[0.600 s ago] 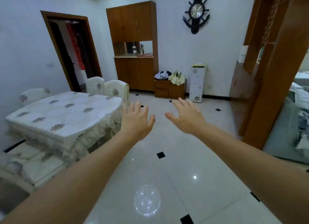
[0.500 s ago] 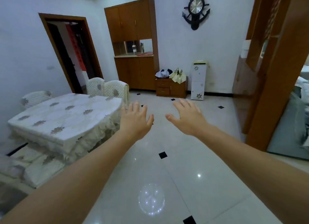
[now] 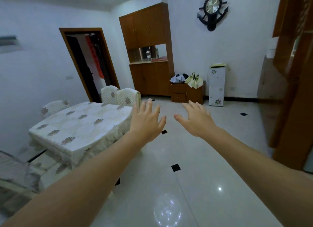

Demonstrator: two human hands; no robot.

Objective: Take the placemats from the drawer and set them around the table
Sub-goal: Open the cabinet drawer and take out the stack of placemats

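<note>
- Table [image 3: 79,125], left of view: covered by a pale flowered cloth, with covered chairs [image 3: 118,95] at its far edge and another at its far left corner. No placemat lies on it, so none has been set out yet.
- Left hand [image 3: 146,123]: held out in front, fingers straight and spread, holding nothing. It hangs just off the table's near right corner without touching the cloth.
- Right hand [image 3: 197,120]: also extended, fingers loosely spread, empty, apart from the left hand with tiled floor [image 3: 194,159] between them.
- Low wooden drawer unit [image 3: 187,94]: stands against the far wall, past the fingertips of both hands, beside the tall cabinet [image 3: 149,57]. Its drawers look closed. Placemats are not in view; judged to be inside a drawer, though which one cannot be told.
- White floral-panelled unit [image 3: 216,86]: just right of the drawer unit, below the anchor clock [image 3: 212,8].
- Change over the last half second: the view has lifted and the drawer unit and table sit larger and closer in frame; both hands keep their open, outstretched pose.
- Judgement: this is the approach walk toward the drawers. The task is at its very start; the next move calls for closing the remaining floor and taking a drawer handle.
</note>
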